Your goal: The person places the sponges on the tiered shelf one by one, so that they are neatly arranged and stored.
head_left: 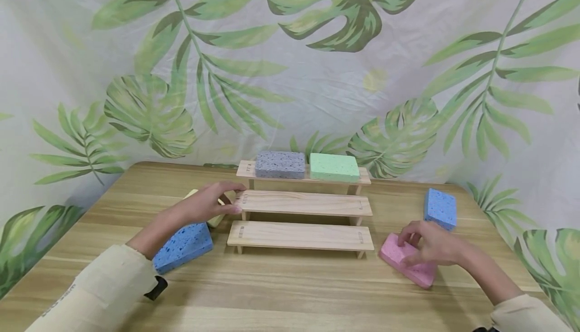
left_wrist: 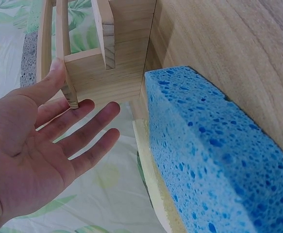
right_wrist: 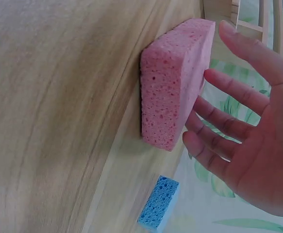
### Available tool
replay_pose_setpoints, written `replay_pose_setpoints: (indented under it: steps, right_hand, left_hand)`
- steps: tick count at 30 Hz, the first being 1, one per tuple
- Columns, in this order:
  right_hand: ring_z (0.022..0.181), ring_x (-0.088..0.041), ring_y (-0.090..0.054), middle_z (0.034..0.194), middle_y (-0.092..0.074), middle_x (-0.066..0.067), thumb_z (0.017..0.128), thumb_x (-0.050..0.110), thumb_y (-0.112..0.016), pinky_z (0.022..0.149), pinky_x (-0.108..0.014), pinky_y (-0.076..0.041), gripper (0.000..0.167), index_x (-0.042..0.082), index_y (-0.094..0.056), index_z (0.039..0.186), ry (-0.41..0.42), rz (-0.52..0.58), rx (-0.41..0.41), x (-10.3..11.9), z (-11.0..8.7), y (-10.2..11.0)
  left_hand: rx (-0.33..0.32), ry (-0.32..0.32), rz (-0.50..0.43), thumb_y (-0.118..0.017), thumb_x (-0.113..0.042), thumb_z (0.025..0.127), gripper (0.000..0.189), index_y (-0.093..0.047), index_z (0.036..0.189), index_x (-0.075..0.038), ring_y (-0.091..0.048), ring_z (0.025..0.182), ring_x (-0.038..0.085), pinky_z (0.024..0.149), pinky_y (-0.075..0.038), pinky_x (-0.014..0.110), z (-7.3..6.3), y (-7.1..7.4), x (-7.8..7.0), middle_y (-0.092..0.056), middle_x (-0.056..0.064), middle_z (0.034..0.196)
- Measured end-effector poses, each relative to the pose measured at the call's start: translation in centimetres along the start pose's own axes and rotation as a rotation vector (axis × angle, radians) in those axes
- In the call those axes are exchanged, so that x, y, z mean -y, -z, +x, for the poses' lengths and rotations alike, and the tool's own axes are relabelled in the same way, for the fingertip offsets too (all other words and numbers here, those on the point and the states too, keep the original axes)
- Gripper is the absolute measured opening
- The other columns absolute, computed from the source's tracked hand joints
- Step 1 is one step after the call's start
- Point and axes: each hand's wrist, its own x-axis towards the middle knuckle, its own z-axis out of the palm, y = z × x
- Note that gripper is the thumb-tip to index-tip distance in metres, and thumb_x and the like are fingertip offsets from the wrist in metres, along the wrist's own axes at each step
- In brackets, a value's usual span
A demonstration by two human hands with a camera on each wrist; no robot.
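Note:
A three-tier wooden step rack [head_left: 301,235] stands mid-table. My left hand [head_left: 210,202] is at the left end of its middle board [head_left: 303,202], thumb on the front edge and fingers on the far side; in the left wrist view the hand [left_wrist: 39,141] pinches that board end. On the right, my right hand [head_left: 430,244] hovers over a pink sponge [head_left: 394,251] lying flat on the table. In the right wrist view its fingers [right_wrist: 219,116] are spread and loosely bent, fingertips at the sponge's upper face; whether they touch is hard to tell.
On the top tier sit a grey sponge [head_left: 280,164] and a green sponge [head_left: 334,167]. A blue sponge [head_left: 186,246] and a partly hidden yellow sponge [head_left: 215,220] lie left of the rack. Another blue sponge [head_left: 440,208] lies at the far right. A leaf-print cloth [head_left: 317,85] hangs behind the table.

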Motion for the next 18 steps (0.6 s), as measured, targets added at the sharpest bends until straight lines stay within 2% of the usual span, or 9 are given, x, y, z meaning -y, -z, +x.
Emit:
replay_pose_setpoints:
  steps: [5,10,18]
  right_hand:
    - [0.083,-0.013,-0.060,0.093,-0.067,0.002,0.067,0.024,-0.095,0.068,-0.025,-0.049,0.045,0.009,-0.073,0.104,-0.021,-0.027,-0.008,0.0,0.1,-0.3]
    - [0.080,-0.013,-0.057,0.095,-0.065,-0.003,0.066,0.026,-0.095,0.066,-0.024,-0.048,0.057,0.009,-0.066,0.113,-0.041,-0.009,0.002,0.0,0.2,-0.7]
    - [0.073,-0.012,-0.052,0.083,-0.059,0.002,0.066,0.036,-0.096,0.060,-0.022,-0.042,0.070,0.014,-0.057,0.121,-0.059,-0.036,-0.016,0.2,0.2,-1.2]
  left_hand:
    - [0.001,-0.003,-0.002,-0.071,-0.016,0.100,0.055,-0.051,0.143,0.011,-0.071,0.104,0.041,0.087,-0.061,0.047,0.0,0.0,0.1,-0.054,0.034,0.142]
    - [0.004,-0.011,0.000,-0.070,-0.017,0.101,0.055,-0.051,0.144,0.012,-0.071,0.104,0.041,0.087,-0.060,0.047,0.0,-0.1,0.3,-0.054,0.034,0.143]
    - [0.005,-0.011,0.005,-0.070,-0.017,0.101,0.055,-0.051,0.143,0.011,-0.071,0.104,0.041,0.087,-0.060,0.047,0.1,0.0,0.3,-0.054,0.033,0.142]
